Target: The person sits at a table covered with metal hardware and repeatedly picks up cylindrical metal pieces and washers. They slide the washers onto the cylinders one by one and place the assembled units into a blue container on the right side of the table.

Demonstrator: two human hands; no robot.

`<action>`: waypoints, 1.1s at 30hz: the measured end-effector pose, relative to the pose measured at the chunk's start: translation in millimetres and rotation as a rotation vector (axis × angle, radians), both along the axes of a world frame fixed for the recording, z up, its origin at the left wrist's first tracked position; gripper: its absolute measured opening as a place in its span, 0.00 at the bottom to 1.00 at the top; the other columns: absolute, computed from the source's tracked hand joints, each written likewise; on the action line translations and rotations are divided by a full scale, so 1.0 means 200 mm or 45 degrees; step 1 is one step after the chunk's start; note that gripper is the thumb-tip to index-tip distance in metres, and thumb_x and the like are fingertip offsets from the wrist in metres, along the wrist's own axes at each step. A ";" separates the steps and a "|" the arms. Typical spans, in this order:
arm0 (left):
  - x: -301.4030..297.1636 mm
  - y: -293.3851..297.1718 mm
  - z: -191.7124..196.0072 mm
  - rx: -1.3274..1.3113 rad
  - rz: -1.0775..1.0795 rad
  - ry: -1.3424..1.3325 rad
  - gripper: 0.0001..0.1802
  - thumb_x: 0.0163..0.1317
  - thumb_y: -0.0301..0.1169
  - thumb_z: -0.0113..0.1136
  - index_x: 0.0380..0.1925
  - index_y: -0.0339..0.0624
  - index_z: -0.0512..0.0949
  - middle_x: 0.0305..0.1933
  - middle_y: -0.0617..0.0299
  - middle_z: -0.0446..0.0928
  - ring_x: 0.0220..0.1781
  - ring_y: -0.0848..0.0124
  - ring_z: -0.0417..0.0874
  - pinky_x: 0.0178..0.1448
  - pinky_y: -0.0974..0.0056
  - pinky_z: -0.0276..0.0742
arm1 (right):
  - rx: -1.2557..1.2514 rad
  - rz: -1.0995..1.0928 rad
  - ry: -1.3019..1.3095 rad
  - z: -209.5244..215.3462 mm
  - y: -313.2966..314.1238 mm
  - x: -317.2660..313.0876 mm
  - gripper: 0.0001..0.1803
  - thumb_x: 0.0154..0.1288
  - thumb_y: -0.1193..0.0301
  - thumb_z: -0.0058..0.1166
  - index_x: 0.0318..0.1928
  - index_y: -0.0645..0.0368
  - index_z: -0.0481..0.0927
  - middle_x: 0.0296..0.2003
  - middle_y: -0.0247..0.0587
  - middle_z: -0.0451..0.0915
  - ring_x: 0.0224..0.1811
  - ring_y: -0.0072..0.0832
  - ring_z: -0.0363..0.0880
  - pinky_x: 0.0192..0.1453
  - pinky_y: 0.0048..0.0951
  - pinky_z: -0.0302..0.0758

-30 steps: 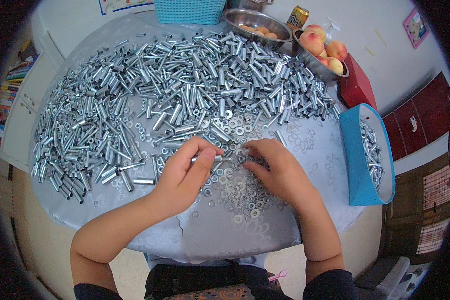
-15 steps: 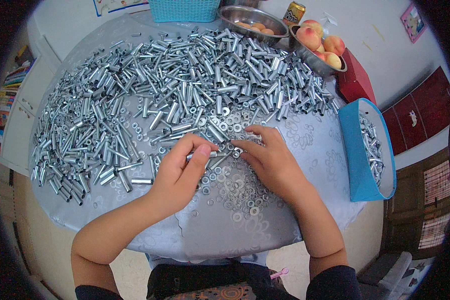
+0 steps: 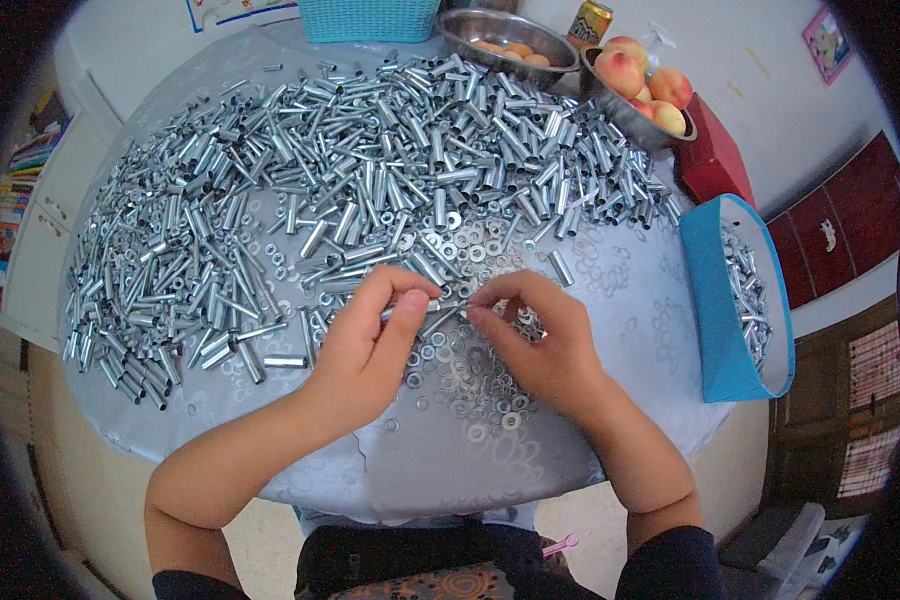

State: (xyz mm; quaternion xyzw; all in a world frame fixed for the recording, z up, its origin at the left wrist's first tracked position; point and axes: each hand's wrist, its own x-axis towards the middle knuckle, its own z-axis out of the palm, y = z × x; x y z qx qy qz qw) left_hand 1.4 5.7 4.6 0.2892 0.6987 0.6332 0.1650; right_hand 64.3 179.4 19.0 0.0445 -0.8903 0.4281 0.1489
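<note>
My left hand (image 3: 368, 340) is closed round a slim silver bolt (image 3: 428, 306), which points right, thumb and forefinger on it. At its tip, my right hand (image 3: 540, 335) pinches with thumb and forefinger; a small piece there is too small to make out. Under and between the hands lie loose flat washers (image 3: 477, 433) and nuts (image 3: 412, 380). Just beyond the fingertips lies a metal sleeve (image 3: 428, 268), and another sleeve (image 3: 561, 268) lies past my right hand. A large heap of metal sleeves and bolts (image 3: 370, 140) spreads over the far side of the table.
A blue fabric bin (image 3: 715, 300) with metal parts stands at the right edge of the cloth-covered table (image 3: 310, 465). Along the back are a light blue basket (image 3: 368, 20), a steel bowl of eggs (image 3: 455, 45), a can (image 3: 588, 25), a bowl of peaches (image 3: 630, 125) and a red box (image 3: 712, 160).
My right hand's forefinger has bent down from above the washers to meet the thumb at the bolt's tip. My left hand has barely moved and still holds the bolt.
</note>
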 end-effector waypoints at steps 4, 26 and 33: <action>0.01 0.00 -0.01 0.040 -0.001 -0.002 0.11 0.66 0.34 0.41 0.39 0.37 0.66 0.32 0.63 0.68 0.31 0.80 0.65 0.33 0.75 0.63 | -0.258 -0.012 0.037 -0.04 -0.04 0.02 0.07 0.53 0.75 0.56 0.34 0.61 0.76 0.28 0.40 0.78 0.29 0.24 0.76 0.31 0.23 0.72; 0.01 -0.01 -0.01 0.070 -0.063 -0.022 0.09 0.65 0.32 0.42 0.37 0.36 0.66 0.30 0.64 0.67 0.31 0.80 0.64 0.36 0.75 0.63 | -0.114 0.040 0.124 0.02 -0.05 0.04 0.11 0.51 0.78 0.57 0.38 0.61 0.77 0.30 0.41 0.78 0.28 0.27 0.78 0.32 0.24 0.73; 0.00 -0.01 -0.02 0.101 -0.059 -0.046 0.09 0.65 0.32 0.42 0.36 0.37 0.66 0.31 0.65 0.66 0.31 0.82 0.63 0.34 0.76 0.62 | -0.103 0.181 0.190 0.00 -0.04 0.03 0.11 0.51 0.79 0.57 0.38 0.61 0.77 0.31 0.42 0.78 0.29 0.27 0.78 0.33 0.24 0.74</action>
